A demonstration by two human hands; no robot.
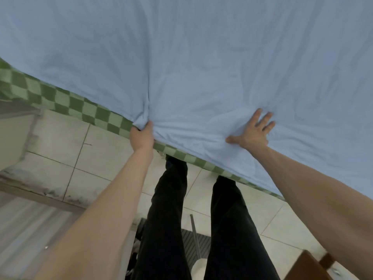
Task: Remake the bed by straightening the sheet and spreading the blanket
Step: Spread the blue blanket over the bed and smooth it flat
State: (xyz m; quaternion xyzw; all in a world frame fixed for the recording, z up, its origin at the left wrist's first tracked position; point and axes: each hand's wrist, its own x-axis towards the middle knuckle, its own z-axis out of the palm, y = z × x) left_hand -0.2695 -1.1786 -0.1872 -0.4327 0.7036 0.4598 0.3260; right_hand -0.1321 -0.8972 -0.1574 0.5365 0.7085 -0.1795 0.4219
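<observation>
Two hands are at the near edge of the light blue sheet, which covers the green checked mattress cover. At this edge, the left hand grasps a bunched fold of the sheet. Just beside it on the sheet, the right hand presses flat with fingers spread.

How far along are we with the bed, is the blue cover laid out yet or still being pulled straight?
Mostly spread: the blue sheet covers the bed up to its near edge, with the green checked cloth showing beneath. In hand: the left hand grips a bunched fold at that edge while the right hand presses flat on the fabric. Left: creases around both hands need smoothing. No second cover is visible.
</observation>
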